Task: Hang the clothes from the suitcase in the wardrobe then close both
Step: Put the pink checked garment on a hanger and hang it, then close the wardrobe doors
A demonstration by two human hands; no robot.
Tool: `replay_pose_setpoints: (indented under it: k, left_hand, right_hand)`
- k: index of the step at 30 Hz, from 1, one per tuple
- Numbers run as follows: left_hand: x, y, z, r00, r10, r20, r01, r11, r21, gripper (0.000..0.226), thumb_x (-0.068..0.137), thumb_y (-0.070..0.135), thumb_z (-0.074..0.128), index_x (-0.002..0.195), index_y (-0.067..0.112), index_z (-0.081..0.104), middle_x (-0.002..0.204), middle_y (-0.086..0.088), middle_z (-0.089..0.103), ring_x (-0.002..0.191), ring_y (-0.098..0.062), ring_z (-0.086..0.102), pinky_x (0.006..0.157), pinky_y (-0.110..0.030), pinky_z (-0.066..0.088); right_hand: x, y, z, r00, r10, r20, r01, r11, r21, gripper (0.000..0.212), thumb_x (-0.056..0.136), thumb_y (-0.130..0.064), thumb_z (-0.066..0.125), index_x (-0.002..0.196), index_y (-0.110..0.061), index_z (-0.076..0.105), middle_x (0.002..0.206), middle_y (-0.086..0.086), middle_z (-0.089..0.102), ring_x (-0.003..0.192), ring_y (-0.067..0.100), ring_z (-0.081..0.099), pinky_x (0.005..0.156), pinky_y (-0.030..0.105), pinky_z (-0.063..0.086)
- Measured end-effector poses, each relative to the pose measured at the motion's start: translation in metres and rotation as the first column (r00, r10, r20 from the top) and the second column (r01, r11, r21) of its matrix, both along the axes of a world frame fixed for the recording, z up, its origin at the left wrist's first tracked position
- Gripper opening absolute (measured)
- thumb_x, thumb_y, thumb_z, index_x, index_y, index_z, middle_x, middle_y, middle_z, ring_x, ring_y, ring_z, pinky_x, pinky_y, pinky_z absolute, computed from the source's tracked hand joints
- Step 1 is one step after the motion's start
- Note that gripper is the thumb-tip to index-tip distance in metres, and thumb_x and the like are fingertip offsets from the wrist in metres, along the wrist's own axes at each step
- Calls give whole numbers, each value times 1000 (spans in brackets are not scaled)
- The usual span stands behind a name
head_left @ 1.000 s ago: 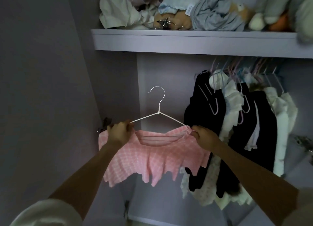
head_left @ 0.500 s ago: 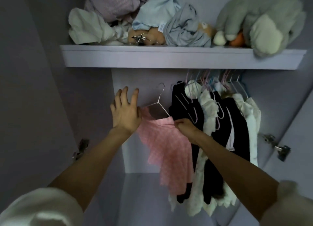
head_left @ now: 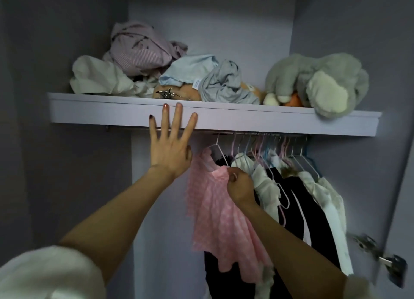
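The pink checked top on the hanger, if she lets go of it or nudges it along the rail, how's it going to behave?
The pink top looks thin and floppy; it drapes in soft folds below the right hand. Probably light. On its wire hanger it would likely sway and slide easily along the rail.

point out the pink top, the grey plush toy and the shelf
pink top (head_left: 220, 218), head view, middle of the fabric
grey plush toy (head_left: 298, 76), head view, its grey body
shelf (head_left: 268, 121), head view, bare front edge
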State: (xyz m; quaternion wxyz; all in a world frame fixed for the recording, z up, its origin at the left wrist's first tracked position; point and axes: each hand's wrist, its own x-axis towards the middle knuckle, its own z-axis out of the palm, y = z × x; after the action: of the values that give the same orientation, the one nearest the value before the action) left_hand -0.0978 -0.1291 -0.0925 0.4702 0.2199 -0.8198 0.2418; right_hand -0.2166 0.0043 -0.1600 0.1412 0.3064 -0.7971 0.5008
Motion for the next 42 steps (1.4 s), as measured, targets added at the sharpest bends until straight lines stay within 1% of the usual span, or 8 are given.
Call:
replay_pose_setpoints:
  k: [4, 12, 20, 25, 29, 34, 37, 42]
  left_hand:
    - [-10, -7, -6, 998, 24, -58, -26, 999, -47, 96, 71, 40, 65, 147, 22, 9, 155, -19, 15, 141, -42, 9, 106, -66, 15]
    - [-9, -5, -5, 997, 65, -30, -66, 997, -33, 99, 72, 45, 63, 148, 22, 2, 156, -18, 10, 142, -43, 9, 108, -65, 13]
    - [11, 17, 8, 983, 67, 172, -90, 988, 129, 98, 85, 46, 48, 140, 23, -29, 154, -16, -22, 140, -42, -17, 111, -62, 1]
    - [27, 45, 26, 956, -27, 293, -72, 944, 323, 88, 89, 38, 46, 146, 22, -18, 150, -17, -30, 138, -42, -24, 112, -59, 4]
    - [37, 73, 25, 926, -129, 354, -52, 887, 458, 79, 92, 31, 44, 148, 21, -11, 154, -14, -22, 141, -37, -20, 115, -55, 5]
    - [45, 135, 1, 890, -316, 329, 82, 821, 565, 61, 94, 28, 39, 148, 17, 12, 157, -8, 4, 145, -28, -3, 117, -46, 8]
    - [51, 179, -7, 858, -450, 245, 233, 769, 595, 53, 93, 23, 44, 143, 16, 30, 151, -7, 24, 141, -24, 20, 112, -38, 20]
    - [53, 282, -6, 741, -657, 139, 447, 637, 628, 46, 89, 19, 44, 134, 7, 45, 135, -13, 45, 121, -32, 46, 98, -40, 41]
  right_hand:
    - [-14, -18, 2, 1000, 2, 30, -2, 1000, -17, 34, 91, 3, 40, 115, -3, 63, 119, 17, 64, 114, 32, 56, 91, 25, 39]
    - [-33, -20, -24, 971, -35, 238, 27, 999, 39, 32, 88, 4, 43, 114, 4, 62, 123, 24, 58, 117, 39, 52, 98, 35, 40]
    - [-10, 11, -6, 966, 30, 256, -62, 991, 117, 34, 91, 1, 41, 120, -1, 59, 125, 19, 59, 116, 34, 53, 95, 29, 40]
    - [13, 51, 24, 943, 16, 332, -60, 991, 121, 29, 92, -1, 45, 117, 3, 59, 121, 19, 60, 117, 35, 54, 95, 30, 41]
    - [26, 96, 34, 963, -58, 264, 11, 985, 173, 31, 91, 0, 43, 119, 0, 58, 124, 16, 58, 114, 32, 55, 91, 25, 40]
    - [49, 171, 29, 983, -58, 172, 28, 985, 171, 29, 92, -1, 41, 116, -2, 59, 105, 18, 64, 93, 36, 62, 76, 28, 46]
    - [67, 222, 30, 995, -101, -22, 103, 978, 183, 35, 90, 0, 41, 121, -5, 58, 111, 13, 65, 99, 31, 61, 75, 19, 38]
    - [104, 332, 44, 881, -169, -442, 227, 971, 80, 42, 75, -8, 35, 103, -5, 66, 90, 12, 67, 84, 29, 63, 76, 30, 48]
